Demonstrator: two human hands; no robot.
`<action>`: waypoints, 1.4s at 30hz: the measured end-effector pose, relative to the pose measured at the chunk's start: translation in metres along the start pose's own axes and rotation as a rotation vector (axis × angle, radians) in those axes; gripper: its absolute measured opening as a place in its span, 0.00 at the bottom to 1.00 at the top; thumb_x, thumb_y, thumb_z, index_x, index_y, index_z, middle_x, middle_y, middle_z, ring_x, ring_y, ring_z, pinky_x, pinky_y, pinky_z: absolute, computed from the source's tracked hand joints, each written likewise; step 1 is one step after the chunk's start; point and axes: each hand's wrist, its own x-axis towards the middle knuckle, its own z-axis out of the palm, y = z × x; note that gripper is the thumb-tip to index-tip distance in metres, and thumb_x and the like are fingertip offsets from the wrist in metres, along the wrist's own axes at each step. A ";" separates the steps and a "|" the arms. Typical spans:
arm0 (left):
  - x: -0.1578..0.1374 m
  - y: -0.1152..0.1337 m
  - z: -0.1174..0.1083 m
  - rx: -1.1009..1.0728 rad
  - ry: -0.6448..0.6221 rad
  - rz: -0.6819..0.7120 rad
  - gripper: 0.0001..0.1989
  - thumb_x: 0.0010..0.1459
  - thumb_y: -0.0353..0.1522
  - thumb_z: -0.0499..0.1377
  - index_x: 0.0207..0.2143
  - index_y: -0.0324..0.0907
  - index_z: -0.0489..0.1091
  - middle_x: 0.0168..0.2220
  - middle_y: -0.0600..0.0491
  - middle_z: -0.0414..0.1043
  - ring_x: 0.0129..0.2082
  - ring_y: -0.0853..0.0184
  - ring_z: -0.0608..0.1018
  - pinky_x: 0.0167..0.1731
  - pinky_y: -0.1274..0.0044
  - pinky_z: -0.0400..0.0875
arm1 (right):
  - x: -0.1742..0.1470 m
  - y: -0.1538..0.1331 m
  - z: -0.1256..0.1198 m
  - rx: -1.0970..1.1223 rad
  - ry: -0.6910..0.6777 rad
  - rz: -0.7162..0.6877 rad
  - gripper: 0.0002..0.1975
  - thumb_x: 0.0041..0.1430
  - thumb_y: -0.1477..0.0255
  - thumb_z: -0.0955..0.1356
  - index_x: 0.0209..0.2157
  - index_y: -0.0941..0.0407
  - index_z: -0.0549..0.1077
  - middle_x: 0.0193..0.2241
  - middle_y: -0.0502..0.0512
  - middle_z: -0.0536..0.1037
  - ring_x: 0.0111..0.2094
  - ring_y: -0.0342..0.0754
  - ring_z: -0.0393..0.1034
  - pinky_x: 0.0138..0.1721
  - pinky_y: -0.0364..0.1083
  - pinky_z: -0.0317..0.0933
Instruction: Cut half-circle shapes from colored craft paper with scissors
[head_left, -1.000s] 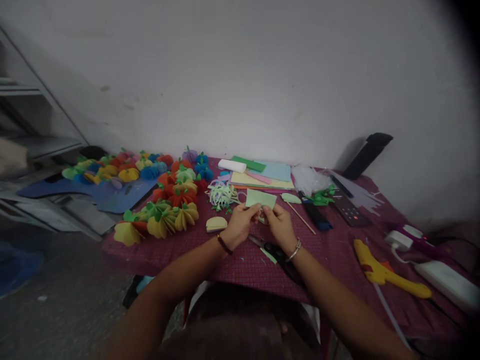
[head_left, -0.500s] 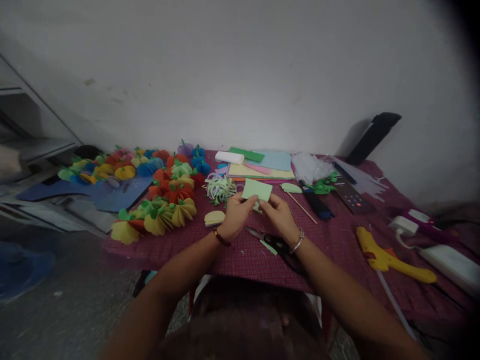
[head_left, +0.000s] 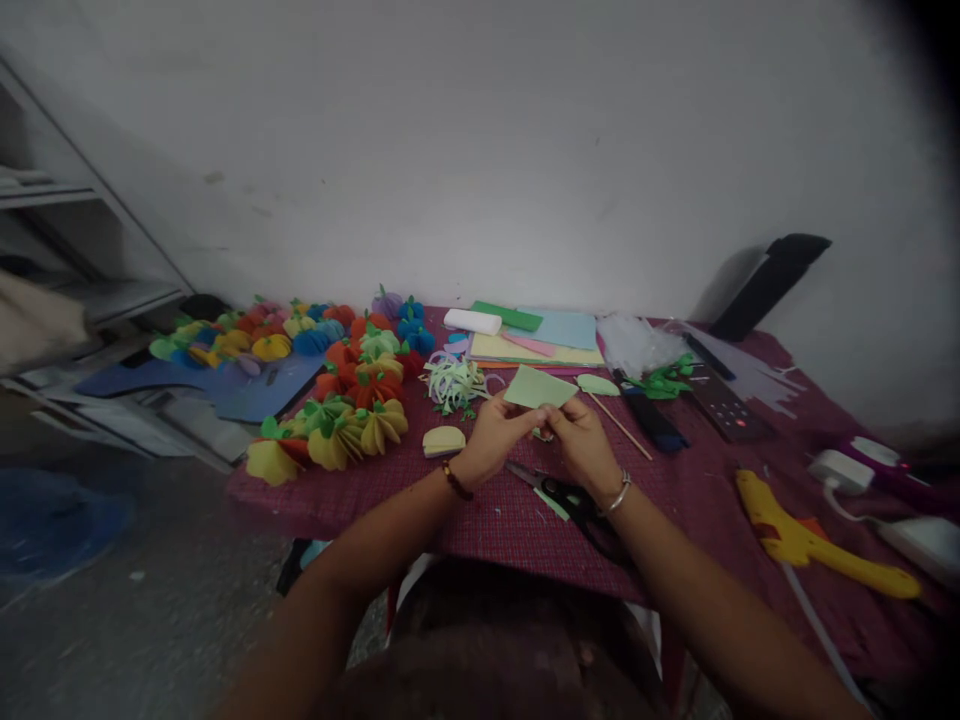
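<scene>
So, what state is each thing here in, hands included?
Green paper: held up
Left hand: pinching the paper
Right hand: pinching the paper
Scissors: lying flat, open or shut unclear
Glue gun: lying on its side
Stick: lying flat
Paper strips: heaped in a tangle
Plastic bag: crumpled
Paper pumpkins: fanned open

The light green sheet (head_left: 538, 386) is paper, matt and smooth, and the pumpkins (head_left: 381, 428) and curled strips (head_left: 454, 382) look like similar dull paper. The scissors (head_left: 556, 489) pair grey metal blades with dark, smooth plastic handles. The bracelet (head_left: 621, 496) is shiny metal. The tablecloth (head_left: 465, 525) is checked cloth, matt, with soft creases at the right. The stick (head_left: 622, 428) looks like bare wood. The glue gun (head_left: 814, 550) is smooth yellow plastic; the bag (head_left: 637, 345) is thin, crinkled, see-through plastic. The wall (head_left: 480, 150) is matt with scuffed patches, while the floor (head_left: 191, 590) looks speckled and rough.
</scene>
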 end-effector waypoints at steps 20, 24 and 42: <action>-0.023 0.022 -0.004 0.421 -0.192 0.363 0.12 0.53 0.40 0.66 0.34 0.42 0.73 0.30 0.51 0.73 0.31 0.67 0.71 0.35 0.75 0.65 | -0.011 -0.017 0.000 0.167 -0.185 0.123 0.24 0.46 0.49 0.75 0.23 0.52 0.65 0.16 0.45 0.63 0.21 0.44 0.57 0.26 0.45 0.58; -0.008 0.009 -0.004 -0.001 -0.032 0.062 0.19 0.49 0.43 0.69 0.37 0.41 0.71 0.27 0.55 0.73 0.25 0.70 0.72 0.29 0.76 0.65 | -0.007 -0.015 -0.003 0.007 -0.094 0.059 0.17 0.51 0.55 0.75 0.27 0.54 0.72 0.20 0.47 0.70 0.22 0.42 0.61 0.26 0.43 0.57; 0.022 0.011 -0.022 -0.336 0.384 -0.124 0.18 0.38 0.30 0.75 0.24 0.38 0.67 0.20 0.61 0.68 0.21 0.78 0.69 0.25 0.82 0.63 | -0.031 -0.038 -0.037 -0.875 -0.467 0.012 0.07 0.62 0.65 0.66 0.31 0.52 0.71 0.25 0.50 0.76 0.27 0.47 0.69 0.29 0.45 0.60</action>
